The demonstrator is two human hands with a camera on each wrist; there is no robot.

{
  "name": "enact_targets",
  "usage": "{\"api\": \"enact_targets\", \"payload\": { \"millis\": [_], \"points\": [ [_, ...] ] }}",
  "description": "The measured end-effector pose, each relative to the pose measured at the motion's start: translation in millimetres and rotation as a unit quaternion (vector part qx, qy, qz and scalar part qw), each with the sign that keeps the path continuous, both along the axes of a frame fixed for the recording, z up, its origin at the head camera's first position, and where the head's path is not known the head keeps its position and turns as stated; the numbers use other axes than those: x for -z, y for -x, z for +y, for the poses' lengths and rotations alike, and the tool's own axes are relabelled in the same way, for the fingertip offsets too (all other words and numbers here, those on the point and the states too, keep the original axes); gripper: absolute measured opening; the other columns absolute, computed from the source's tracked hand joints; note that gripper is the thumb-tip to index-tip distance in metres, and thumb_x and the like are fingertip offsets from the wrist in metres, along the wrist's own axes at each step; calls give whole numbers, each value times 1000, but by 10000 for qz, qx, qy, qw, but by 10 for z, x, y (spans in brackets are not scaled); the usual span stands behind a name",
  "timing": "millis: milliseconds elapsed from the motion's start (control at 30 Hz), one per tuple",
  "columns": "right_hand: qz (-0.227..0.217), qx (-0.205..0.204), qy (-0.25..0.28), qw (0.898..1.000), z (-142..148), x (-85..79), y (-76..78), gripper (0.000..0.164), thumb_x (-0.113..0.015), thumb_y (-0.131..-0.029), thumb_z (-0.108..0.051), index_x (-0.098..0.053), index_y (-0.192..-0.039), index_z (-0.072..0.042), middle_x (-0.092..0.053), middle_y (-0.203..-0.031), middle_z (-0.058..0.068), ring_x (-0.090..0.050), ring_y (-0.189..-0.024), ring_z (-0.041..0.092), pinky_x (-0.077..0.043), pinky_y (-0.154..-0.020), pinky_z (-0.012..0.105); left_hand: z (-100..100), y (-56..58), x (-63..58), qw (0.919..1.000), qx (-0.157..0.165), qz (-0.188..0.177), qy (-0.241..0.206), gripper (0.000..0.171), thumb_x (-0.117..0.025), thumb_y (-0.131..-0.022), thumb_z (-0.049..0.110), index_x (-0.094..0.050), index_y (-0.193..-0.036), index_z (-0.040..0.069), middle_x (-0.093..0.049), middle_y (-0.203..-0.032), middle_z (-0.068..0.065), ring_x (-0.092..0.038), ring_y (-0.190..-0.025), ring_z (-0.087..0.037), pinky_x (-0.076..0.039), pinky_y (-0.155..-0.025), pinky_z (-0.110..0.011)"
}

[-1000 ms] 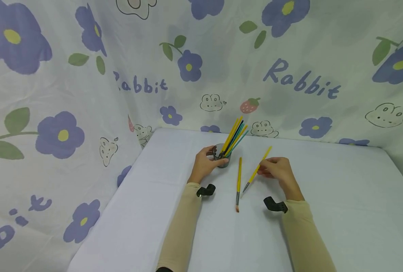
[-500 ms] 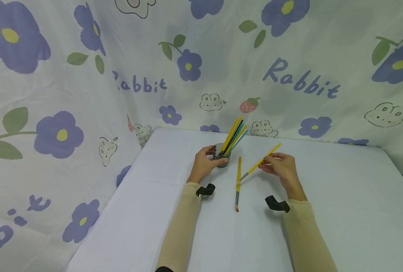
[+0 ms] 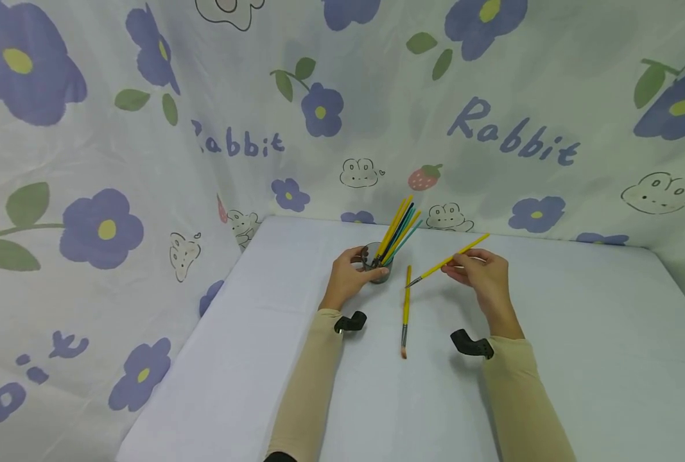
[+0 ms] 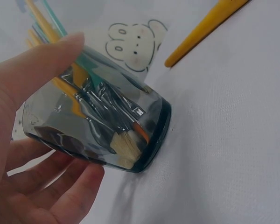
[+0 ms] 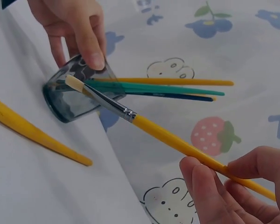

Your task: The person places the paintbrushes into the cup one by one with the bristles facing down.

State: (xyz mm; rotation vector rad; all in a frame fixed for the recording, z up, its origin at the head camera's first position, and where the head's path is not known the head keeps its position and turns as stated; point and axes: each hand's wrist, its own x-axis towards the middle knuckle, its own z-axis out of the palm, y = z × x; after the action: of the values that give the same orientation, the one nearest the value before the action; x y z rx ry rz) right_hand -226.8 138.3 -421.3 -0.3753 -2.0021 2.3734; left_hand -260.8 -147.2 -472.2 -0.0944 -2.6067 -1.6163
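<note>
My left hand grips a smoky clear cup, thumb on one side and fingers curled round the other. Several paintbrushes with yellow, teal and dark handles lean in it, bristles down, as the left wrist view shows. My right hand pinches a yellow-handled paintbrush by its handle between thumb and fingers. That brush is raised off the table and tilted, its pale flat bristles pointing left toward the cup. Between my hands, a second yellow paintbrush lies on the table, its brown bristles toward me.
The table has a white cover. Behind it and on the left hangs a white curtain printed with purple flowers, rabbits and lettering. A black wrist mount sits on my left sleeve, another black mount on the right one.
My right hand has lifted slightly and moved a little right and away from me. Its brush has swung from steep to flatter, bristles now farther from me. The left hand and cup stay put.
</note>
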Motion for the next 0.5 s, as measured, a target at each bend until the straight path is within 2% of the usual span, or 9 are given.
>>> {"api": "enact_targets", "payload": {
  "millis": [300, 500],
  "points": [
    [266, 62, 10, 9996, -58, -116, 20, 18, -69, -96, -7, -59, -109, 0, -77, -79, -3, -79, -71, 13, -65, -75, 27, 5, -7, -11, 10000, -1, -6, -6, 88, -93, -74, 45, -57, -147, 11, -61, -143, -11, -61, -129, -30, -60, -103, -41],
    [430, 153, 192, 9988, -98, -198, 52, 21, -69, -95, -4, -59, -112, 6, -77, -79, 0, -79, -70, 14, -65, -74, 27, 1, -12, -11, 10000, -1, -2, 1, 87, -93, -74, 45, -58, -146, 11, -62, -142, -10, -61, -129, -30, -60, -103, -40]
  ]
}}
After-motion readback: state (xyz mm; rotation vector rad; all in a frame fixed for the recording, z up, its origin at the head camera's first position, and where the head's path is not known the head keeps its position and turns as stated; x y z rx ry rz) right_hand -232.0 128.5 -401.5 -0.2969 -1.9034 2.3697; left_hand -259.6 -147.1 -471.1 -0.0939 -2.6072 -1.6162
